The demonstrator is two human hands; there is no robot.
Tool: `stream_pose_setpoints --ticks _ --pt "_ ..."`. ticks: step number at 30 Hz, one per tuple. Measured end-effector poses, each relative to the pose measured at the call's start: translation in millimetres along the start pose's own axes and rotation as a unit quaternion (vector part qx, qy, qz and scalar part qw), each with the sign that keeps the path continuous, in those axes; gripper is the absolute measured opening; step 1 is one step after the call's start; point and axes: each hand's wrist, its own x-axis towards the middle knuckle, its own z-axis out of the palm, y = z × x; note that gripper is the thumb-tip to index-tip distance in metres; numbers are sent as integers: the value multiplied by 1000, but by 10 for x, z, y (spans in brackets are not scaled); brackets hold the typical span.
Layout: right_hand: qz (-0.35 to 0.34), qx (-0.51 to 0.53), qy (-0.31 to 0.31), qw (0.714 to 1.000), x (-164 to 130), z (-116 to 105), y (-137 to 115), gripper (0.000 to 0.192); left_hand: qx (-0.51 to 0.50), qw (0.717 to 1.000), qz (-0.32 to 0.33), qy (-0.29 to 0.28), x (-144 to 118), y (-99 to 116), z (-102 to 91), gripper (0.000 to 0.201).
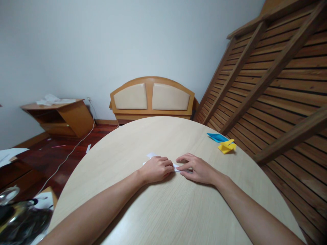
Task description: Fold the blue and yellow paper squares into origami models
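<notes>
Both hands press flat on the white paper mid-table, left hand curled over it, right hand fingers pinning its edge (blue paper and yellow paper lie well apart).

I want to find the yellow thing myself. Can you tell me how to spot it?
Start at the round pale wooden table. Look to its right edge, beyond the right hand, close to the slatted wooden frame leaning there. The yellow folded paper lies there touching a flat blue folded paper; it is the only yellow one, and the white paper is under the hands.
</notes>
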Motion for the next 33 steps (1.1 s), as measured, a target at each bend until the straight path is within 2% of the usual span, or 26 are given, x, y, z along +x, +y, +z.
stream_pose_setpoints --ticks 6,16,21,25,29,33 --pt "4 32 -6 999 16 -9 -36 19 -57 998 -7 -1 -43 14 -33 17" --pt "77 22 19 997 32 -9 12 2 -74 997 -15 0 -62 17 -51 20" --pt "125 10 32 992 -9 6 -7 17 -54 998 -27 4 -47 0 -24 21" --pt "130 19 14 991 -31 19 -68 26 -46 998 -38 14 -34 -1 0 20" --pt "137 41 13 990 -21 36 -90 28 -57 997 -57 21 -44 12 12 22" --pt "131 80 36 987 15 63 -58 24 -64 994 -80 40 -44 20 26 34"
